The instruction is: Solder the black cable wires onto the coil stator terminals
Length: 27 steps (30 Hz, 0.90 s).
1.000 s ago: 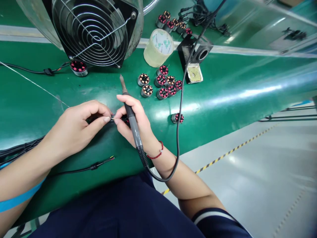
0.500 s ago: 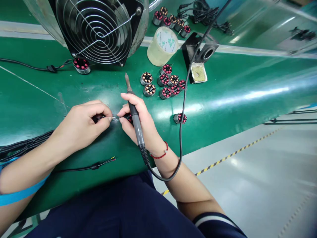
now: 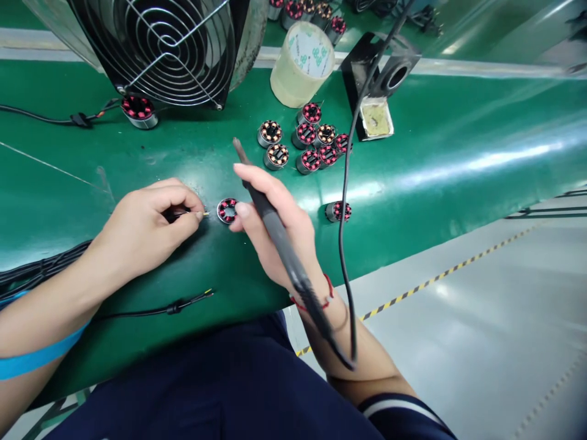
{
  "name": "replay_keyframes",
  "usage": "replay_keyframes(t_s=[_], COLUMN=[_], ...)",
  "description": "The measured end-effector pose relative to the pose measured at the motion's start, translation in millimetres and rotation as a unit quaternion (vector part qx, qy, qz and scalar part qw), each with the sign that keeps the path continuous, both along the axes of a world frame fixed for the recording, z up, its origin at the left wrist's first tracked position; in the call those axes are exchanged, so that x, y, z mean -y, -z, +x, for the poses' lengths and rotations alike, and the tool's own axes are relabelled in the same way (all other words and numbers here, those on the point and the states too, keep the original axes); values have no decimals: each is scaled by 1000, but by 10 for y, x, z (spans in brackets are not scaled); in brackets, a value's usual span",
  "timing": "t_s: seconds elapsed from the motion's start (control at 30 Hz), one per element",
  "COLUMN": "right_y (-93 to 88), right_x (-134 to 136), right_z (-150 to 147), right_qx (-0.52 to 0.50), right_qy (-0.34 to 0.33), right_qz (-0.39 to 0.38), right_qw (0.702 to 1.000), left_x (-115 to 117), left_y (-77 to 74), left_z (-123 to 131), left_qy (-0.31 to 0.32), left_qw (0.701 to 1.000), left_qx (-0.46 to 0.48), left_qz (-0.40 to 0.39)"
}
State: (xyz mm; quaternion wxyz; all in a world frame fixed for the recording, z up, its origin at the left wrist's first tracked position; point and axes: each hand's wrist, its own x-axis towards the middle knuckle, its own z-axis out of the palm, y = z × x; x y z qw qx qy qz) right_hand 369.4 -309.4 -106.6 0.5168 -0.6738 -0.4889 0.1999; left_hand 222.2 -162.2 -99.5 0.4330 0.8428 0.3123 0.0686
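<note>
My left hand (image 3: 149,229) is closed in a pinch on a thin cable, whose bare wire end (image 3: 206,213) pokes out past the fingertips. Inside my right hand (image 3: 296,229) lies a soldering iron (image 3: 279,235), its tip pointing up and away over the bench. The thumb and a fingertip of that same hand are at the right edge of a small ring-shaped motor stator (image 3: 222,211) with red windings. A short gap separates the wire end from this stator. Below my hands, a second black cable (image 3: 183,305) with stripped coloured wires lies on the green bench (image 3: 257,281).
A fan (image 3: 167,52) stands at the back left, with a wired stator (image 3: 140,112) before it. Behind are a tape roll (image 3: 298,70), several loose stators (image 3: 308,135) and an iron stand with sponge (image 3: 376,119). The iron's cord (image 3: 343,201) hangs across the right side.
My right hand has shifted right and its fingers have opened somewhat from the stator, which now shows more fully. The soldering iron leans further over. My left hand keeps its pinch.
</note>
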Motion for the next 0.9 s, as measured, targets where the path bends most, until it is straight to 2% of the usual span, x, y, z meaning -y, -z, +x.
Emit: replay_keyframes(t_s=[0.1,0.23,0.37,0.67,0.9], right_y=[-18,83,123,106,103], right_x=[181,337,364,336,322], right_z=[-94,-216,-232,-221,-224], right_qx=[18,2,-18,-38,-43], right_qy=[56,116,95,72,79], right_qz=[63,100,130,119,111], right_qw=[996,988,987,990,990], left_x=[28,63,70,85,89], left_y=[-30,-53,-29,-29,-16], left_z=[20,30,19,24,-7], left_qy=[3,11,17,4,-8], left_qw=[1000,998,996,996,997], left_qx=[14,19,30,40,25], left_qz=[22,54,81,82,73])
